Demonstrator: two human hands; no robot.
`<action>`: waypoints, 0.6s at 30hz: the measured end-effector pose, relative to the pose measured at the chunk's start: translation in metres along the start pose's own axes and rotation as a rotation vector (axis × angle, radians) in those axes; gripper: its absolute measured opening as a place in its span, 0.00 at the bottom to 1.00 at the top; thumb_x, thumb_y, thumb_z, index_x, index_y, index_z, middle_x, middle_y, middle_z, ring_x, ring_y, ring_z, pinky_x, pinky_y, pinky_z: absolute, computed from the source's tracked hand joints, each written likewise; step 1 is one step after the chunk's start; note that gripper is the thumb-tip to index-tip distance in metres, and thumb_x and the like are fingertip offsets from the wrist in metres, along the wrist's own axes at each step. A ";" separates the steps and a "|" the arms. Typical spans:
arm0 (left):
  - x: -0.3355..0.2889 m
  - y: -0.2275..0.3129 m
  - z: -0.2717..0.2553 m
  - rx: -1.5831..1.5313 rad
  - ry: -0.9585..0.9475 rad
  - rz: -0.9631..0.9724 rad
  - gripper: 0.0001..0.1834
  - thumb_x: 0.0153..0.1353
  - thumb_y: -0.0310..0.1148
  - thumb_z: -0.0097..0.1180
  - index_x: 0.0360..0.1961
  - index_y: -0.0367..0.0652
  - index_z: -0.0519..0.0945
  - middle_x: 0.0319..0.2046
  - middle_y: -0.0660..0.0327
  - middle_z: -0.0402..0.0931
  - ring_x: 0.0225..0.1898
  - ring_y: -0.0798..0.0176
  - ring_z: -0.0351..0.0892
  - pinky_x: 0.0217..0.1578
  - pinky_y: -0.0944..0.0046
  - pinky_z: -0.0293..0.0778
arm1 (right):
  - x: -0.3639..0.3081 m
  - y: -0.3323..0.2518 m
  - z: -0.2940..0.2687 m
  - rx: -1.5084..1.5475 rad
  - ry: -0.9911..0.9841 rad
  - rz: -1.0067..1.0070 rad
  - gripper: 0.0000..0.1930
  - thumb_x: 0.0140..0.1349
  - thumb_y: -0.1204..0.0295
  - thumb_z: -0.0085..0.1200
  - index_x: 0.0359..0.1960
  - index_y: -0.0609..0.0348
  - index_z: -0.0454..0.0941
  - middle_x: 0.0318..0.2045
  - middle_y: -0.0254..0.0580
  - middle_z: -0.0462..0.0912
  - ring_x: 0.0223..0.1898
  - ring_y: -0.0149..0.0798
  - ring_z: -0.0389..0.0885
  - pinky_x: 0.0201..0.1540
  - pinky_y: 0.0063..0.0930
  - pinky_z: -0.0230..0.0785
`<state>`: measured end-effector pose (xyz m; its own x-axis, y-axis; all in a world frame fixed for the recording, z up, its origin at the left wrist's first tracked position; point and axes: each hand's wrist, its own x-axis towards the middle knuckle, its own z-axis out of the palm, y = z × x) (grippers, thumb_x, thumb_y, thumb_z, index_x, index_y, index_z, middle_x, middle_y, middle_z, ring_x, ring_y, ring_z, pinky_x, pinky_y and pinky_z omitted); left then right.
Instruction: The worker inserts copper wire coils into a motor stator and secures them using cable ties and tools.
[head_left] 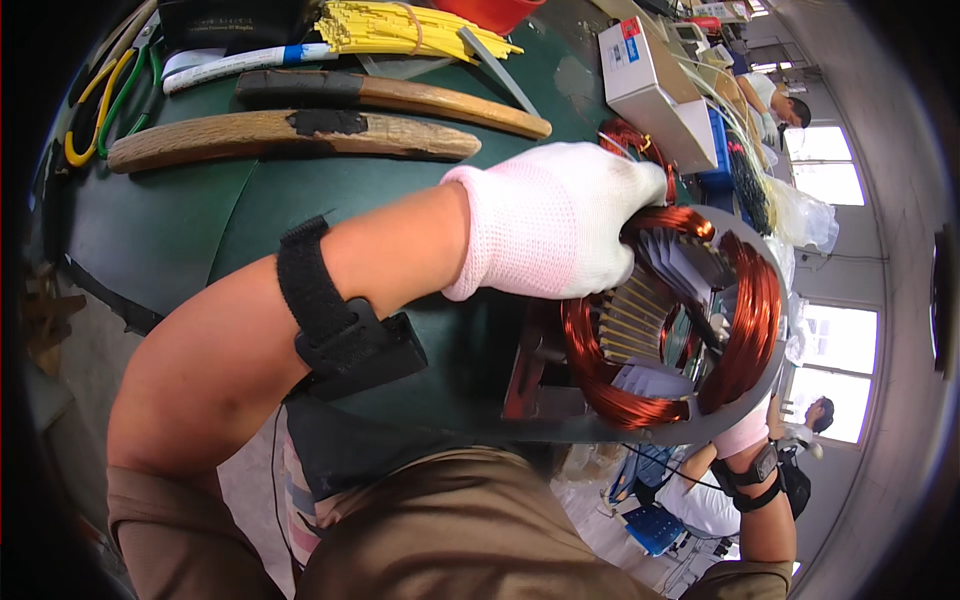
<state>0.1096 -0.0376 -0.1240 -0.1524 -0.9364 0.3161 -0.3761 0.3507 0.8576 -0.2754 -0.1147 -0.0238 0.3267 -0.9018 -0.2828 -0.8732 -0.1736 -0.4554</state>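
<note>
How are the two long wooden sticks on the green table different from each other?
The nearer wooden stick is pale and worn, with a black patch in its middle; the farther wooden stick is a darker, shinier brown with a black wrap at its left end. The nearer one looks thicker; the farther one tapers slimmer. Both lie flat, side by side, on the green table, beyond the left hand.

Bright daylight from rt windows point(835, 180) (blown out), fisheye-bent dark edges.
</note>
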 end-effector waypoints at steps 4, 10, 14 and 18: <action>-0.004 -0.006 0.000 0.041 0.075 0.103 0.21 0.57 0.30 0.60 0.52 0.32 0.76 0.42 0.40 0.81 0.48 0.37 0.83 0.50 0.48 0.78 | -0.034 -0.022 -0.016 -1.181 0.103 -0.308 0.09 0.56 0.74 0.64 0.39 0.61 0.88 0.30 0.45 0.89 0.32 0.51 0.89 0.38 0.38 0.81; -0.001 -0.014 0.007 0.046 0.157 0.193 0.22 0.59 0.31 0.60 0.53 0.32 0.76 0.43 0.40 0.81 0.48 0.37 0.82 0.50 0.49 0.77 | -0.046 0.012 -0.038 -1.252 0.052 -0.179 0.10 0.54 0.77 0.60 0.40 0.60 0.82 0.32 0.51 0.84 0.34 0.56 0.87 0.37 0.44 0.79; 0.000 -0.011 0.006 -0.019 0.105 0.142 0.20 0.60 0.32 0.59 0.52 0.33 0.76 0.41 0.40 0.81 0.46 0.37 0.82 0.48 0.48 0.77 | -0.049 0.034 -0.044 -1.127 0.163 -0.332 0.10 0.53 0.77 0.61 0.39 0.60 0.81 0.31 0.50 0.84 0.33 0.56 0.86 0.36 0.43 0.79; -0.002 -0.010 0.007 0.061 0.123 0.144 0.19 0.60 0.32 0.58 0.50 0.33 0.76 0.38 0.39 0.80 0.43 0.36 0.82 0.45 0.46 0.77 | -0.029 0.012 -0.025 -1.064 0.153 -0.673 0.18 0.47 0.73 0.71 0.42 0.63 0.84 0.33 0.44 0.87 0.31 0.49 0.88 0.33 0.32 0.79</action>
<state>0.1073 -0.0391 -0.1357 -0.0969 -0.8695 0.4843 -0.4141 0.4777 0.7748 -0.3042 -0.1007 0.0003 0.8343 -0.5363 -0.1278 -0.4329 -0.7808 0.4504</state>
